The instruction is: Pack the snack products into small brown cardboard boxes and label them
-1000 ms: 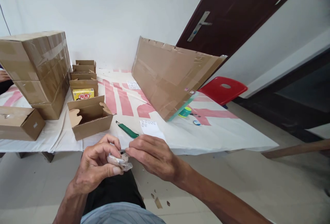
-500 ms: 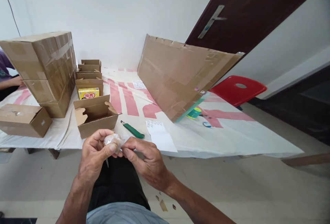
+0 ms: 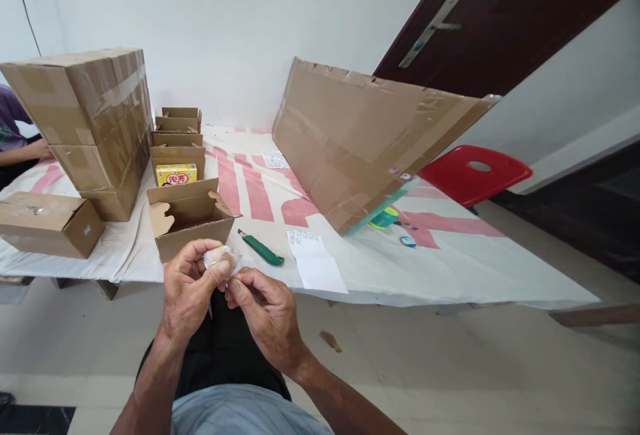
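Between the thumb and fingers of my left hand (image 3: 193, 285) is a small whitish bundle in clear, crinkled plastic (image 3: 220, 258); what is inside I cannot make out. The fingertips of my right hand (image 3: 267, 315) are pinched at the lower right edge of the same bundle. Both hands are closed, held over my lap at the table's front edge. Just beyond them stands an open cardboard box (image 3: 193, 225) with its flaps up. To its right lies a green utility knife (image 3: 263, 249), its blade end pointing away to the left.
A white paper sheet (image 3: 317, 265) lies by the knife. Taped cartons (image 3: 107, 115) are stacked at left, near a person's arm (image 3: 27, 153). Behind the open box are a yellow packet (image 3: 176, 175) and several small boxes. A large cardboard sheet (image 3: 370, 141) leans near a red chair (image 3: 475, 171).
My right hand has shifted slightly left and down, its fingertips now tucked closer under the bundle. The whole view has turned a little, so the table things appear slightly higher and farther right.
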The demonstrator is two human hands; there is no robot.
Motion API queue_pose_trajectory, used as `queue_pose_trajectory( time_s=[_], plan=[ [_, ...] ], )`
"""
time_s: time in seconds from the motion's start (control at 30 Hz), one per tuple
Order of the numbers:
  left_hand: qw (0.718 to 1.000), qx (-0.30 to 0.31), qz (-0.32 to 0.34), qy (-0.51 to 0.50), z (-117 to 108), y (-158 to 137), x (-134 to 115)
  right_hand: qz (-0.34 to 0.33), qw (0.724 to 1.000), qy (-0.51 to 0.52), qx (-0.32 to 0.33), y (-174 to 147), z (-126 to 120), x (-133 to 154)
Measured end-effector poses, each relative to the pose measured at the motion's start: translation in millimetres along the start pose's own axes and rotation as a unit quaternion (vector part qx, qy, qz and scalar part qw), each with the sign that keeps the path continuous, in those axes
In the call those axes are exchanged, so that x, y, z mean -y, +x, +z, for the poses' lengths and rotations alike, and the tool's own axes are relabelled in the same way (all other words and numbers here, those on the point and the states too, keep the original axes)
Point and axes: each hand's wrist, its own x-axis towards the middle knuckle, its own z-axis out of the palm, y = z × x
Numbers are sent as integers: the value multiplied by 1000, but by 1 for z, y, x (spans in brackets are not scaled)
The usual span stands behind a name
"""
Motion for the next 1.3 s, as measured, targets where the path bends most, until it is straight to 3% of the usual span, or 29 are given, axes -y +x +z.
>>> queue_pose_trajectory(
  time_s=[0.2, 0.33, 0.5, 0.73, 0.9, 1.03, 1.3],
  plan=[
    [975, -17, 136, 176, -2, -3, 16, 20, 999, -9, -25, 0, 3, -2],
    [952, 41, 218, 209, -7, -2, 14, 15, 998, -35, -40, -1, 0, -1],
    [943, 116, 215, 225, -13, -1, 7, 25, 998, -44, -49, -2, -4, -2],
    [929, 44, 258, 262, -6, -2, 10, 63, 995, -28, -66, -1, -2, -2],
    [895, 26, 326, 303, -5, -1, 9, 91, 994, 3, -59, 0, 2, 0],
    [875, 39, 368, 312, -6, -1, 11, 128, 989, 47, -51, 0, 2, -1],
    [829, 105, 388, 388, -14, -3, 19, 207, 970, 127, 1, 3, -7, -12]
  ],
)
